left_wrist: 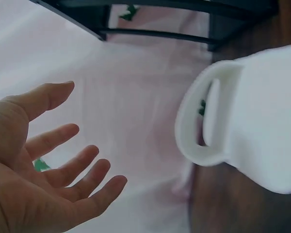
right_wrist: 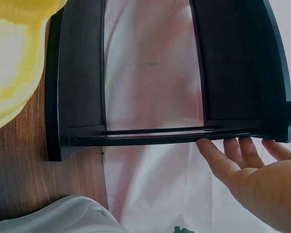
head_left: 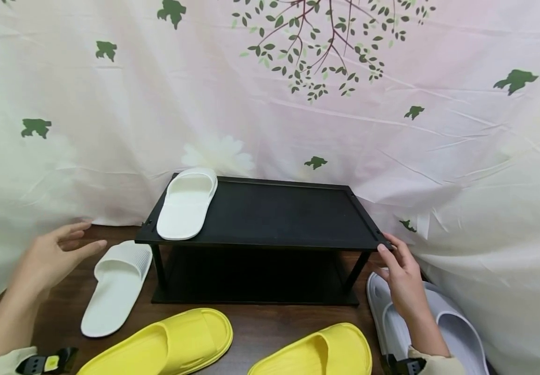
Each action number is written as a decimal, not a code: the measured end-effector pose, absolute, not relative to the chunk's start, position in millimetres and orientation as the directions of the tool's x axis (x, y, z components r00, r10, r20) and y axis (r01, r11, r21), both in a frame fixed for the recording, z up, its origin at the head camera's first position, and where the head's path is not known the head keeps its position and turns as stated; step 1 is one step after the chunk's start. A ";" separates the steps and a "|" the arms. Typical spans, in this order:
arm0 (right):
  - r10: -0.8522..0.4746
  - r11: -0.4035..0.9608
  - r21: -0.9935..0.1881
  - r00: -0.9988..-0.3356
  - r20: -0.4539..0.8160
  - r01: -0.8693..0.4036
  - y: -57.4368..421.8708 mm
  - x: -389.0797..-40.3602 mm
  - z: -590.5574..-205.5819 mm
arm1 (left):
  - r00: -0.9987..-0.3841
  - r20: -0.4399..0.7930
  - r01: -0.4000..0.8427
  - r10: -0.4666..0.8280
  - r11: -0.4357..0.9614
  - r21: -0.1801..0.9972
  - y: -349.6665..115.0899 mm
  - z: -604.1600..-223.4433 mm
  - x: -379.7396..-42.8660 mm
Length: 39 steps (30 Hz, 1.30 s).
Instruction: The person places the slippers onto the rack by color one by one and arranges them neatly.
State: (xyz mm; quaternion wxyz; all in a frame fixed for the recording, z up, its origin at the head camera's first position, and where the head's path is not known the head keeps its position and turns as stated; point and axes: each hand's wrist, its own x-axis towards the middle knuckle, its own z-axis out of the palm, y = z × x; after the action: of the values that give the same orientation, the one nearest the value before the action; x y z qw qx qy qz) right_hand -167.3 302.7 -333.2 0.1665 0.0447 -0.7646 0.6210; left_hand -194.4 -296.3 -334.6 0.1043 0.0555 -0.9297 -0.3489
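A black two-tier shoe rack (head_left: 274, 213) stands against the hanging cloth. One white slipper (head_left: 183, 211) lies on the left end of its top shelf, toe toward the cloth. My right hand (head_left: 403, 278) holds the right front corner of that shelf, thumb on top; in the right wrist view the fingers (right_wrist: 218, 158) reach under its end. My left hand (head_left: 47, 260) hovers left of the rack, fingers apart and holding nothing. The other white slipper (head_left: 115, 291) lies on the brown wooden surface beside it, also seen large in the left wrist view.
Two yellow slippers, a left one (head_left: 190, 338) and a right one (head_left: 326, 351), lie in front of the rack. Grey slippers (head_left: 459, 333) sit at the right, partly behind my right forearm. A pale cloth (head_left: 270, 130) with printed leaves hangs behind and at both sides.
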 end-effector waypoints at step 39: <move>0.148 0.195 -0.942 -0.941 0.303 -0.273 303.6 -166.0 -333.3 | -0.936 -0.283 -0.352 -0.210 0.521 0.778 -342.8 -429.6 -219.6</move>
State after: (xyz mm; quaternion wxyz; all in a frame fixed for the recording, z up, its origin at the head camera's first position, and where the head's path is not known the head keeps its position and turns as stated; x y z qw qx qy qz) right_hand -166.0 303.6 -333.3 0.1659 0.0415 -0.7549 0.6331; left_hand -219.6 -342.8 -429.6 -0.0766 0.1618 -0.8687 -0.4619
